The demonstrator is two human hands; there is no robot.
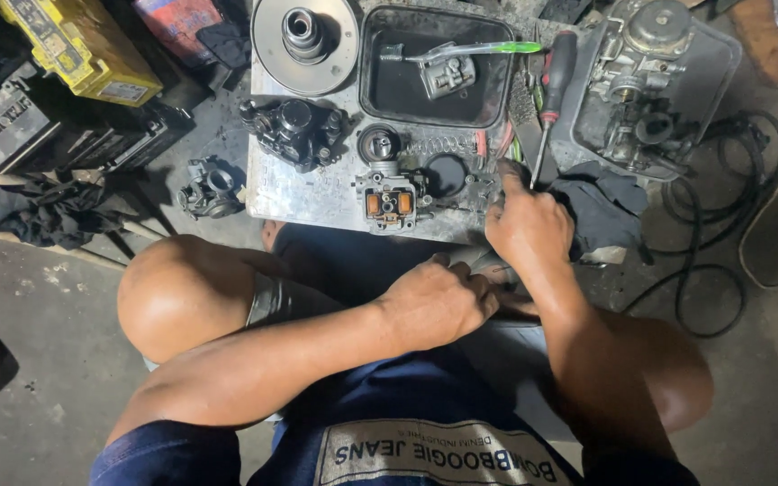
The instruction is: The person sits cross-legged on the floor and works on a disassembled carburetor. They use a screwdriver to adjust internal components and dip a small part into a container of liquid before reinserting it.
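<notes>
Work surface: scuffed metal sheet (pixel 317 193) on stained concrete floor (pixel 38 360). Left hand (pixel 438 301) is clenched around a small part, hidden. Right hand (pixel 526 225) reaches the sheet's near right edge; grip indeterminate. Carburetor body (pixel 389 198) sits left, beside it.

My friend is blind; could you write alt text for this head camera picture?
A seated person's left hand and right hand work on a small part at the edge of a metal tray holding a carburetor and a red-handled screwdriver.
</notes>
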